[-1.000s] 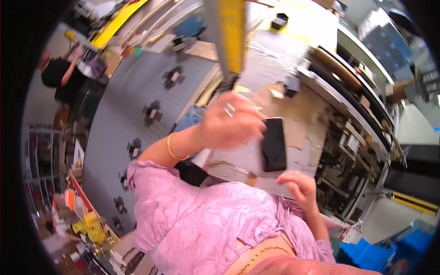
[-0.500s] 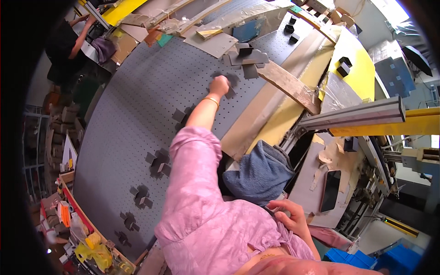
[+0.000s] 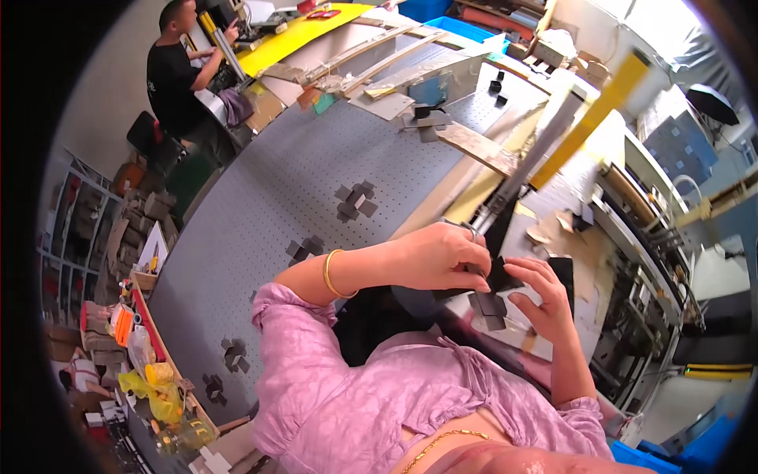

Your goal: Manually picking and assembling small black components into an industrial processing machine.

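My left hand (image 3: 446,257), with a gold bangle at the wrist, is in front of my chest. Its fingers pinch a dark grey cardboard box blank (image 3: 489,310) with flaps. Close on the right is my right hand (image 3: 545,296), thumb and fingers apart, fingertips at a dark upright part of the blank; whether they touch it is hard to tell. On the grey perforated table (image 3: 260,170) lie more cross-shaped blanks, among them a far one (image 3: 355,201), a middle one (image 3: 306,249) and a near one (image 3: 234,355). My left forearm partly hides another.
Farther back, grey blanks (image 3: 426,120) are piled near a wooden strip (image 3: 474,146). Beyond the hands, a rail with a yellow bar (image 3: 584,118) slants up. Small black boxes (image 3: 497,87) stand at the far end. Another person (image 3: 178,75) works at the far left.
My left hand has come back from a blank far out on the table to my chest, where it holds one. My right hand has risen to meet it. The rail has swung upward; the view has shifted.
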### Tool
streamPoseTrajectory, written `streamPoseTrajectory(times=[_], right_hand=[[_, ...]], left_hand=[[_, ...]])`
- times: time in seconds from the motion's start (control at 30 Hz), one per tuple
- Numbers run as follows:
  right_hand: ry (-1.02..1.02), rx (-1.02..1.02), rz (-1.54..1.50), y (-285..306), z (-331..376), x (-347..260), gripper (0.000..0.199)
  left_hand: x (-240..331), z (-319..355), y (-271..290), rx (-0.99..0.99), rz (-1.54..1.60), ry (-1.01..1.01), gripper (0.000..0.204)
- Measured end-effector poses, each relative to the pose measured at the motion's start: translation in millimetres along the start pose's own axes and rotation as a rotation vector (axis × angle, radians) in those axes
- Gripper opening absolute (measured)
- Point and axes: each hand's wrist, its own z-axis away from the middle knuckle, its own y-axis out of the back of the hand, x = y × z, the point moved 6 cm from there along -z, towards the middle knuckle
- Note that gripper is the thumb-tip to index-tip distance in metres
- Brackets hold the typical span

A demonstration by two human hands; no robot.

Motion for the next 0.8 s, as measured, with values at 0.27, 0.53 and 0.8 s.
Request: streamPoseTrajectory(times=[0.27,0.53,0.8], right_hand=[[-0.159,0.131,-0.296,76,147,13,0.04],[-0.18,0.525,0.094,158,231,49,0.052],[-0.231,0.605,0.357,203,254,117,0.056]], left_hand=[[96,-87,-110,-0.207,0.15,-0.079,0.016],[70,-198,-213,-0.335,-0.12,-0.196,0.03],[33,-260,-263,-0.124,-0.133,-0.251,0.046]])
